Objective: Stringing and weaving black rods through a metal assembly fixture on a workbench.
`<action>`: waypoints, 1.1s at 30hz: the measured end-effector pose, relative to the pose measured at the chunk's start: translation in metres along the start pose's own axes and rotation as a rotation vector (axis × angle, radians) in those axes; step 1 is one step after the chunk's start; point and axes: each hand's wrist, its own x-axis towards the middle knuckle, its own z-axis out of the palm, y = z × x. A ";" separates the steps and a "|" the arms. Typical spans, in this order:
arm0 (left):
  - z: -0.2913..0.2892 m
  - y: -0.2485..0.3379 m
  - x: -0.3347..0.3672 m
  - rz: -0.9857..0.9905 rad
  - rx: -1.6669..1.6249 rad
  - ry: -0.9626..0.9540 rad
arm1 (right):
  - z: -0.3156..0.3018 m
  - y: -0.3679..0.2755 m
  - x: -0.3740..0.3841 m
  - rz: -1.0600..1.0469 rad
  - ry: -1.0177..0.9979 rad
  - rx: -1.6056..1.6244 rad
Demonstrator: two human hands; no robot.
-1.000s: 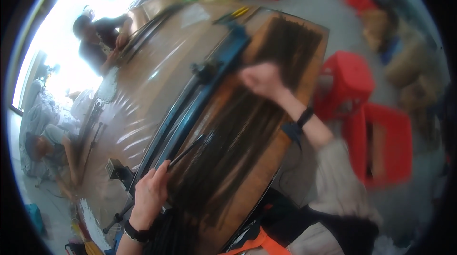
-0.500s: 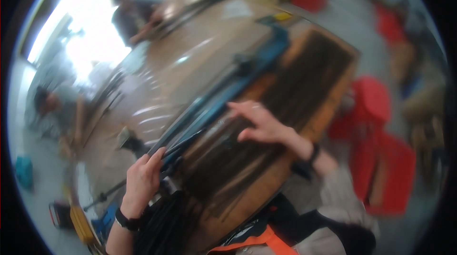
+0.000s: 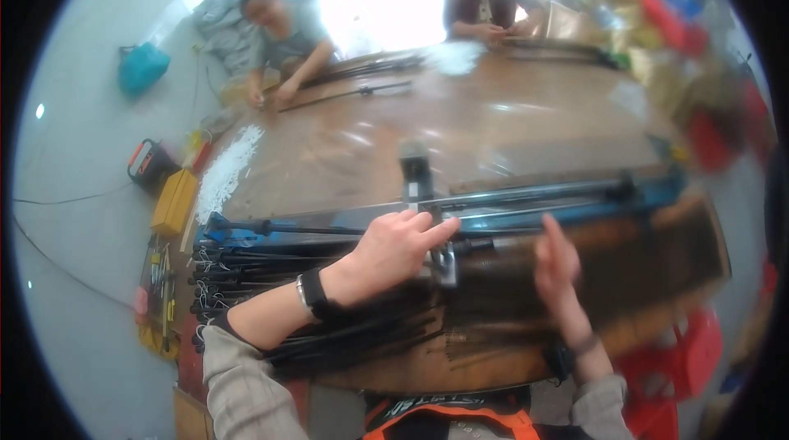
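A long blue jig [image 3: 509, 225] runs across the near side of the table, with slim black rods lying along it. My left hand [image 3: 394, 247] is closed over a black rod [image 3: 316, 230] at the middle of the jig, its index finger reaching right along it. Just beside these fingers stands a small metal clamp-like part [image 3: 446, 266]. My right hand [image 3: 557, 259], smeared by motion, is raised over the jig's near edge, fingers stretched out and nothing seen in them. Bundled black rods [image 3: 329, 341] lie under my left forearm.
More dark rods [image 3: 575, 280] lie on the near right of the table. White strips [image 3: 228, 169] are heaped at the left edge. Two people [image 3: 288, 37] work across the table. A yellow box [image 3: 174, 202] stands left, red stools [image 3: 686, 358] right.
The view has swung, so the jig now runs nearly level. My left hand remains on the rod beside the clamp-like part. The right hand has turned, fingers now upward.
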 end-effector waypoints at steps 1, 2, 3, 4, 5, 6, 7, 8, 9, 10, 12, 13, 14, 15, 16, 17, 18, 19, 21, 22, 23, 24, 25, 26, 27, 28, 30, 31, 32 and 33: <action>-0.003 -0.007 -0.006 -0.009 0.006 0.011 | -0.004 0.012 -0.002 0.041 0.008 -0.058; -0.008 -0.017 -0.016 -0.045 0.028 0.041 | -0.009 0.026 -0.007 0.092 0.017 -0.118; -0.015 -0.028 -0.027 -0.083 0.050 0.071 | -0.011 0.037 -0.011 0.142 0.025 -0.177; -0.025 -0.043 -0.039 -0.151 0.080 0.154 | -0.008 0.048 -0.015 0.137 0.019 -0.173; -0.034 -0.057 -0.046 -0.214 0.098 0.234 | -0.007 0.063 -0.023 0.140 -0.039 -0.165; -0.045 -0.069 -0.054 -0.284 0.126 0.244 | -0.005 0.077 -0.031 0.143 -0.099 -0.157; -0.059 -0.073 -0.058 -0.356 0.146 0.245 | -0.007 0.081 -0.037 0.156 -0.167 -0.151; -0.067 -0.077 -0.060 -0.351 0.165 0.278 | 0.006 0.074 -0.028 0.259 -0.226 -0.043; -0.073 -0.079 -0.059 -0.336 0.166 0.310 | 0.024 0.061 -0.007 0.377 -0.279 0.047; -0.079 -0.079 -0.064 -0.385 0.176 0.292 | 0.046 0.048 0.015 0.487 -0.375 0.123; -0.086 -0.079 -0.079 -0.435 0.156 0.264 | 0.092 0.014 0.059 0.552 -0.401 0.430; -0.087 -0.080 -0.082 -0.465 0.105 0.277 | 0.113 0.009 0.077 0.525 -0.411 0.519; -0.088 -0.080 -0.087 -0.496 0.060 0.288 | 0.131 0.002 0.091 0.360 -0.376 0.543; -0.090 -0.081 -0.097 -0.496 0.049 0.286 | 0.150 -0.005 0.100 0.186 -0.346 0.581; -0.091 -0.080 -0.109 -0.551 0.046 0.268 | 0.159 -0.010 0.102 0.193 -0.349 0.574; -0.091 -0.082 -0.119 -0.603 0.043 0.253 | 0.168 -0.013 0.103 0.150 -0.379 0.577; -0.091 -0.083 -0.132 -0.606 0.036 0.255 | 0.173 -0.013 0.103 0.104 -0.413 0.586; -0.090 -0.086 -0.144 -0.628 0.042 0.255 | 0.174 -0.011 0.104 0.104 -0.418 0.580; -0.091 -0.085 -0.167 -0.689 0.065 0.243 | 0.181 -0.014 0.102 0.102 -0.515 0.532; -0.090 -0.085 -0.171 -0.695 0.064 0.241 | 0.184 -0.014 0.102 0.101 -0.559 0.505; -0.087 -0.084 -0.175 -0.705 0.053 0.242 | 0.187 -0.018 0.103 0.102 -0.562 0.503; -0.084 -0.084 -0.176 -0.714 0.043 0.242 | 0.193 -0.024 0.105 0.143 -0.626 0.493; -0.083 -0.082 -0.177 -0.726 0.037 0.244 | 0.200 -0.031 0.109 0.181 -0.692 0.487; -0.082 -0.081 -0.175 -0.728 0.038 0.243 | 0.203 -0.035 0.111 0.219 -0.755 0.480; -0.081 -0.080 -0.170 -0.738 0.029 0.239 | 0.204 -0.037 0.109 0.220 -0.755 0.481; -0.079 -0.081 -0.164 -0.747 0.019 0.235 | 0.206 -0.038 0.107 0.105 -0.770 0.306; -0.079 -0.087 -0.160 -0.763 0.017 0.230 | 0.211 -0.040 0.103 -0.130 -0.783 -0.035; -0.081 -0.092 -0.163 -0.767 0.054 0.210 | 0.202 -0.031 0.102 -0.185 -0.648 -0.053; -0.080 -0.098 -0.165 -0.767 0.087 0.188 | 0.182 -0.012 0.098 -0.235 -0.513 -0.072; -0.081 -0.099 -0.173 -0.786 0.129 0.163 | 0.168 0.007 0.089 -0.238 -0.470 -0.124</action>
